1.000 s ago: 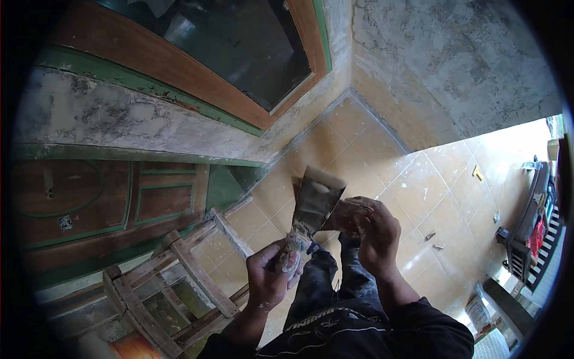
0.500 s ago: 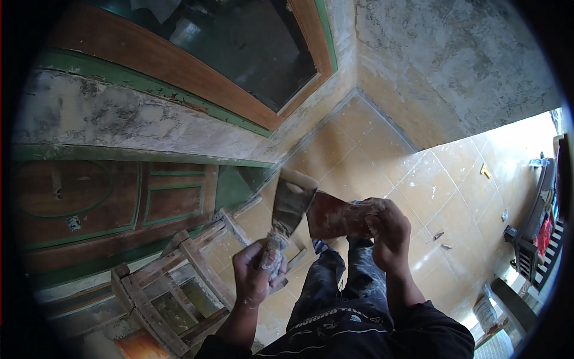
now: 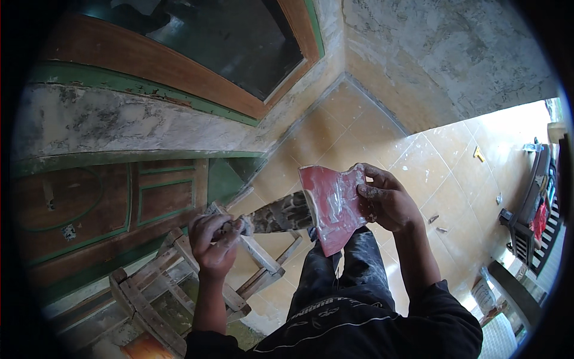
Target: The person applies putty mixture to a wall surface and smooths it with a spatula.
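Note:
In my left hand (image 3: 214,244) is a putty knife (image 3: 278,214), its handle wrapped by my fingers and its dark, smeared metal blade pointing right. My right hand (image 3: 390,200) pinches a flat red putty spreader (image 3: 338,208) by its right side. White filler streaks the spreader's broad face, which is turned up toward me. The knife's blade end meets the spreader's left edge, and whitish paste lines that edge. Both hands are dusted with white. They are held out in front of my body, above my dusty trousers.
A wooden trestle (image 3: 173,281) stands at lower left, beside a brown and green door (image 3: 164,194). Above is a window frame (image 3: 263,110) in a patchy plastered wall (image 3: 442,54). On the tiled floor lies a yellow tool (image 3: 478,154). A dark bench (image 3: 532,203) bears a red cloth.
The knife has swung from pointing up to pointing right, and my left hand has shifted left and up. The red spreader has tilted so its broad face shows, and my right hand has risen.

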The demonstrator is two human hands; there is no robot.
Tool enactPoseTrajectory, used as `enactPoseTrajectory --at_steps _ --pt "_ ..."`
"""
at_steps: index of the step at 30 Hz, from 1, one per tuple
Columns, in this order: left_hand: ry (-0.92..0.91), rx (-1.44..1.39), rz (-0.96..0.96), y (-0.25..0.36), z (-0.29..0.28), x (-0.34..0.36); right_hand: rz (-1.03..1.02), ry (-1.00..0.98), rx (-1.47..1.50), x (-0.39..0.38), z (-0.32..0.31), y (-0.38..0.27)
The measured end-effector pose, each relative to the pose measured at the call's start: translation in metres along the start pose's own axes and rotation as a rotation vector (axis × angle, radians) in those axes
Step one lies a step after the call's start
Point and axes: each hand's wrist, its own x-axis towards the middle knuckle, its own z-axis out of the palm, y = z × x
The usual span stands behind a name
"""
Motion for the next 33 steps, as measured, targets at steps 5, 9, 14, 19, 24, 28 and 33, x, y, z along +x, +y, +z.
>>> enactPoseTrajectory --at_steps 5,9,14,19,24,28,33 --pt "0.083 -0.270 -0.317 0.007 0.015 -0.022 -0.084 0.007 0.034 0.007 -0.003 -0.003" --pt "0.113 -0.795 -0.898 0.014 0.047 -0.050 -0.086 0.013 0.020 0.022 -0.022 0.001" --pt "0.283 -1.132 -1.313 -0.019 0.152 -0.099 -0.041 0.138 0.173 0.072 -0.090 0.063" --pt "0.439 -1.153 -1.732 -0.042 0.288 -0.186 -0.032 0.152 0.300 0.155 -0.178 0.188" --pt "0.323 -1.170 -1.921 -0.060 0.411 -0.276 0.023 0.485 0.266 0.260 -0.239 0.320" --pt "0.392 -1.053 -2.183 -0.079 0.476 -0.333 -0.279 0.460 -0.050 0.346 -0.272 0.403" --pt "0.268 -0.941 -1.936 -0.110 0.511 -0.423 -0.589 0.823 -0.512 0.425 -0.234 0.474"
